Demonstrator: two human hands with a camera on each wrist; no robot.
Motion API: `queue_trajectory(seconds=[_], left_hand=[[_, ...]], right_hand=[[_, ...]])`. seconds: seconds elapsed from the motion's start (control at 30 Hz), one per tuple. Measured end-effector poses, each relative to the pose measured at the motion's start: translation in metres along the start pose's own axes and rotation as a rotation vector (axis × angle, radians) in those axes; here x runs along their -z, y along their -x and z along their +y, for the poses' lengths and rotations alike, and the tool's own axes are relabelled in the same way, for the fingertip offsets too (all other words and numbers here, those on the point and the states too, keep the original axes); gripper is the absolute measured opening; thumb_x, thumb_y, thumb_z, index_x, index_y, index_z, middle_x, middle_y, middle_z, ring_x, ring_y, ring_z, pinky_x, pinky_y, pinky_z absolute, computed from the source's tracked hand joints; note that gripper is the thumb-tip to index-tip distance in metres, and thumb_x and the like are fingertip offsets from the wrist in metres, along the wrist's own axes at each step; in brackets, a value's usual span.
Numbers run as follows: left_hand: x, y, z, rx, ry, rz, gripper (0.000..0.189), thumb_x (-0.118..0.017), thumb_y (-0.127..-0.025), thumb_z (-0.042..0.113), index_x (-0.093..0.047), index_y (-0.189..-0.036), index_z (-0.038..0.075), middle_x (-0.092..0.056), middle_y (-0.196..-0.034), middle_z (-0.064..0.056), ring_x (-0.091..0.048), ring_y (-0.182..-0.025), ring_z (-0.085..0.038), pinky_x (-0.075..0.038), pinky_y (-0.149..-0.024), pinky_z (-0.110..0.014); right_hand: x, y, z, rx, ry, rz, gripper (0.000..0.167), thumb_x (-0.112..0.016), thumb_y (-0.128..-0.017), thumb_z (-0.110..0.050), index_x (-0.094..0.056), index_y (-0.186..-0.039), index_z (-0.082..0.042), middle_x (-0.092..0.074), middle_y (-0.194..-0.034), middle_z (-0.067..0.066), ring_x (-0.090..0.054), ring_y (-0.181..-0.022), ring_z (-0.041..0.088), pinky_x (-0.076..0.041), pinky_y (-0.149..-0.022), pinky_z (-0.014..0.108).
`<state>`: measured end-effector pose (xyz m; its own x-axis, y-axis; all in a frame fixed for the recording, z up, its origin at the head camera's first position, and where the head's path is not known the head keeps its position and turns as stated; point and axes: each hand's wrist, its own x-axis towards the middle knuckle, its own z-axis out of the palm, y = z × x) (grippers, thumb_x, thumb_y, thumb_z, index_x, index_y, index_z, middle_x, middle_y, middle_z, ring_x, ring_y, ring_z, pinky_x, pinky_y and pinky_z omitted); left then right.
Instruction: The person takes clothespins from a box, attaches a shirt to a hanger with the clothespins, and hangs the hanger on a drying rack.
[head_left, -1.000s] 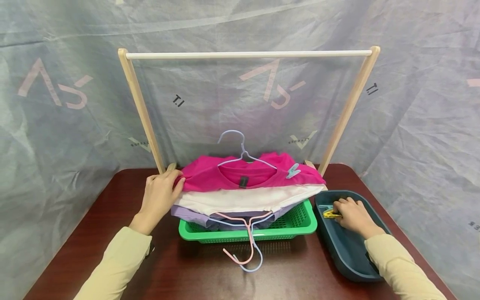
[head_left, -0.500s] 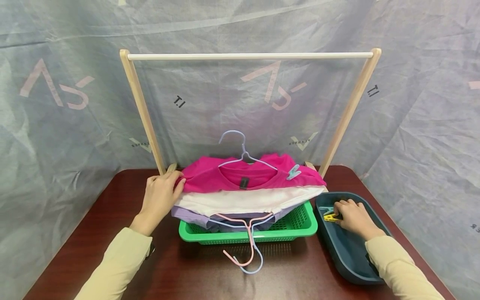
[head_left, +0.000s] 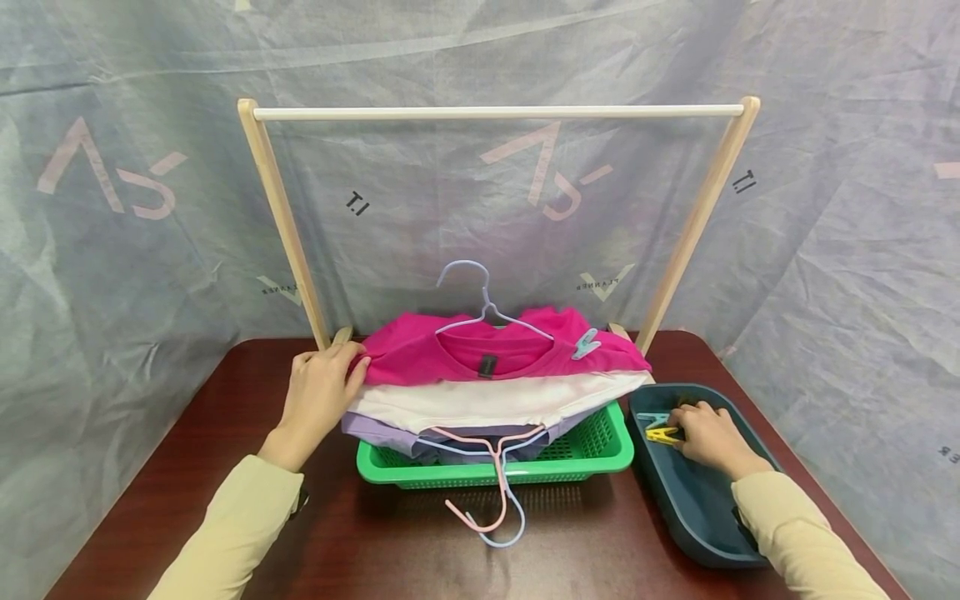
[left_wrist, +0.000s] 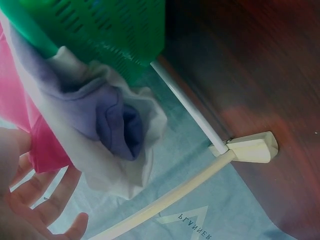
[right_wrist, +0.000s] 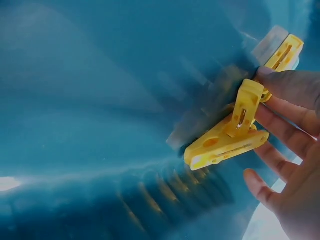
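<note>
My left hand point(head_left: 318, 392) pinches the sleeve end of a pink T-shirt point(head_left: 405, 350), which lies on top of white point(head_left: 450, 403) and lilac point(head_left: 378, 429) shirts over a green basket point(head_left: 615, 433). A lilac hanger point(head_left: 486, 300) sits in the pink shirt's neck, and a light blue clothespin point(head_left: 587, 343) is on its right shoulder. Inside a dark blue tray point(head_left: 705, 517), my right hand point(head_left: 708, 435) holds a yellow clothespin point(right_wrist: 285, 52) between thumb and fingers. Another yellow clothespin point(right_wrist: 225, 145) lies against the fingers; a light blue clothespin point(head_left: 651, 419) is beside them.
Behind the basket stands a rack with a white rail point(head_left: 498, 112) and wooden legs point(head_left: 281, 217). Pink point(head_left: 502, 492) and light blue point(head_left: 517, 521) hanger hooks stick out over the basket's front edge onto the dark red table point(head_left: 390, 550). Grey sheeting surrounds the table.
The fingers of my right hand shift slightly among the clothespins, and the yellow clothespin turns a little. My left hand keeps its place on the pink sleeve.
</note>
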<state>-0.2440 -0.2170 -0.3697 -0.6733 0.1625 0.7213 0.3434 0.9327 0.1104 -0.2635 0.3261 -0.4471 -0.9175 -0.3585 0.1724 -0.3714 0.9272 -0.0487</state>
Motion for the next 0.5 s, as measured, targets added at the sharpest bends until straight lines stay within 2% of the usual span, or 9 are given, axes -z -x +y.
queue_trajectory(seconds=[0.3,0.5], left_hand=[[0.0,0.001,-0.001,0.001,0.012,-0.001,0.013,-0.062,-0.085,0.022,-0.062,-0.092,0.01,-0.067,-0.083,-0.009,-0.065,-0.071,-0.028,-0.039,-0.073,-0.048],[0.001,0.0,0.0,0.002,0.021,0.004,0.013,-0.062,-0.085,0.02,-0.062,-0.092,0.01,-0.067,-0.084,-0.009,-0.065,-0.071,-0.028,-0.039,-0.073,-0.049]], right_hand=[[0.007,0.003,0.001,-0.013,-0.04,-0.002,0.02,-0.075,-0.065,-0.012,-0.061,-0.079,-0.014,-0.058,-0.075,-0.001,-0.047,-0.073,0.02,-0.03,-0.058,0.033],[0.015,0.003,0.002,-0.035,-0.072,-0.009,0.024,-0.075,-0.065,-0.015,-0.059,-0.083,-0.013,-0.056,-0.074,-0.002,-0.047,-0.073,0.018,-0.033,-0.06,0.033]])
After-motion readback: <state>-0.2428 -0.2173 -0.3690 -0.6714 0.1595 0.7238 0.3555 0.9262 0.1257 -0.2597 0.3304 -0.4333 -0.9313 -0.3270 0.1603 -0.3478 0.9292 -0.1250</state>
